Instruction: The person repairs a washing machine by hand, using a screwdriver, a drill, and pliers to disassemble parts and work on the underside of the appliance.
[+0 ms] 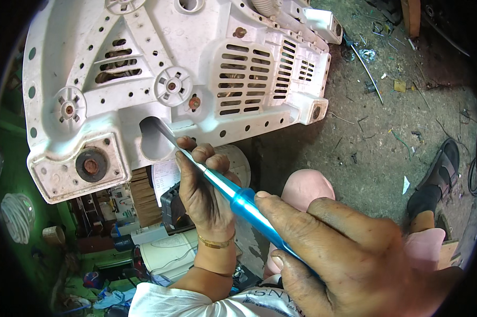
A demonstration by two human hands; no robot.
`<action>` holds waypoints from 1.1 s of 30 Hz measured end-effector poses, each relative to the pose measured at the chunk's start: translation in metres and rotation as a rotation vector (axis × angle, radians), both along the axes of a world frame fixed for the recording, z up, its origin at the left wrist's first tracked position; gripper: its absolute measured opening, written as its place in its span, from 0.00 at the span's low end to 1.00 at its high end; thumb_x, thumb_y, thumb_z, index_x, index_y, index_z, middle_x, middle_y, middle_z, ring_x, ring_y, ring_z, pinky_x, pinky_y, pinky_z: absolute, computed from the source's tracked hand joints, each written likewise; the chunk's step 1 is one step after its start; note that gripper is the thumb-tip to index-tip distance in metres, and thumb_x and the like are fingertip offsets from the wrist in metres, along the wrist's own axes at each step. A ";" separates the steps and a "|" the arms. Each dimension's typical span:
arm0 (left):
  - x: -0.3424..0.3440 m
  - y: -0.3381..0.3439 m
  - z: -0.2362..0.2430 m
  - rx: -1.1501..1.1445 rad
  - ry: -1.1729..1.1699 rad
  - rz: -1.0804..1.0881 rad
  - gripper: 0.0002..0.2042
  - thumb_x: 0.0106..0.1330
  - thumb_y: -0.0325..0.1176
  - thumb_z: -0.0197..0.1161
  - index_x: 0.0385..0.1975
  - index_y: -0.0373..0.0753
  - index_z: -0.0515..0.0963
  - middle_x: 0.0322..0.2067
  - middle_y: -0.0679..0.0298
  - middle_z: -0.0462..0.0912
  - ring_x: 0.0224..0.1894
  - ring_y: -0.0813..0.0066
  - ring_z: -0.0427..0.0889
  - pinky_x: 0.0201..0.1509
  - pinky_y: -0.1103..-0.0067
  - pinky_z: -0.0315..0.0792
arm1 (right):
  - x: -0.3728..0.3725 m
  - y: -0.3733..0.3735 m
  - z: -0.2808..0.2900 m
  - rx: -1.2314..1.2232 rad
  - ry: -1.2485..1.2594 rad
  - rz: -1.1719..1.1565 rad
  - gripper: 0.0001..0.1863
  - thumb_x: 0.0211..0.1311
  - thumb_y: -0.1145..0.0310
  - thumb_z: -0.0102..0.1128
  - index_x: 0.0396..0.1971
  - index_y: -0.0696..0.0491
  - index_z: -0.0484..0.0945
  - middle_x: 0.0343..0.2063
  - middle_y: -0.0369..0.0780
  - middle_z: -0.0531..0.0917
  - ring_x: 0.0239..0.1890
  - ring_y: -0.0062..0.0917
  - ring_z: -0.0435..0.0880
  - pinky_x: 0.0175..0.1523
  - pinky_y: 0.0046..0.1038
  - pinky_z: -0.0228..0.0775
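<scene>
In front of me is a white plastic appliance base (193, 50), its slotted, ribbed underside facing me. My right hand (349, 253) is closed round the blue handle of a screwdriver (254, 211), index finger and thumb along it. Farther up the tool, my left hand (204, 195) pinches the shaft near the handle's front end, palm turned up. The metal shaft points up and left into a rounded recess (156, 145) in the base's near edge. Its tip is hidden in shadow there. Beside the recess, a corner foot carries a round dark pad (91, 164) with a rusty centre.
A long thin metal rod (368, 74) lies on the littered concrete floor at right. My sandalled foot (442, 166) rests on that side. Below the base at left are a black case (175, 206), a whitish cylinder (167, 253) and a coil of pale hose (17, 217).
</scene>
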State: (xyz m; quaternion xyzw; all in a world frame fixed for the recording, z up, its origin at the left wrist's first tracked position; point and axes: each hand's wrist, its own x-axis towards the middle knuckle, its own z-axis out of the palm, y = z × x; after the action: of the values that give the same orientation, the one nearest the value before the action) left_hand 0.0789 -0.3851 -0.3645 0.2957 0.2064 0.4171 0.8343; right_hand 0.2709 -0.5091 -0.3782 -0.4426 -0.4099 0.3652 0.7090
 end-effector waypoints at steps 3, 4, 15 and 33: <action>0.001 0.001 0.000 -0.010 -0.013 -0.012 0.15 0.75 0.42 0.42 0.55 0.46 0.67 0.42 0.60 0.76 0.47 0.65 0.77 0.47 0.68 0.79 | 0.010 0.000 0.004 -0.049 -0.073 0.123 0.17 0.51 0.76 0.61 0.44 0.60 0.78 0.25 0.43 0.79 0.28 0.35 0.78 0.32 0.31 0.73; 0.001 0.001 0.001 -0.014 -0.010 -0.004 0.15 0.75 0.42 0.42 0.55 0.46 0.67 0.42 0.60 0.76 0.47 0.65 0.77 0.47 0.68 0.79 | 0.008 0.002 0.006 -0.089 -0.110 0.185 0.17 0.51 0.76 0.61 0.44 0.59 0.78 0.26 0.43 0.80 0.28 0.35 0.79 0.33 0.31 0.73; 0.003 0.003 0.012 -0.213 0.069 0.036 0.16 0.72 0.45 0.50 0.45 0.37 0.71 0.38 0.61 0.73 0.41 0.69 0.75 0.44 0.71 0.79 | 0.006 -0.001 0.013 -0.171 -0.157 0.136 0.18 0.52 0.74 0.61 0.45 0.56 0.76 0.26 0.42 0.81 0.31 0.38 0.81 0.35 0.35 0.73; 0.007 0.002 0.014 -0.260 0.071 0.061 0.15 0.71 0.40 0.52 0.47 0.34 0.72 0.37 0.56 0.75 0.38 0.65 0.75 0.50 0.68 0.76 | 0.009 0.004 0.005 -0.219 -0.088 0.106 0.13 0.56 0.66 0.64 0.38 0.56 0.75 0.28 0.39 0.78 0.32 0.26 0.80 0.34 0.27 0.72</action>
State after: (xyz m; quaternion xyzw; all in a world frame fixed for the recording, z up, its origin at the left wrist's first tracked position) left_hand 0.0857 -0.3830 -0.3501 0.1934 0.2971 0.4012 0.8446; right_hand 0.2796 -0.5051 -0.3729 -0.5105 -0.4212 0.4250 0.6176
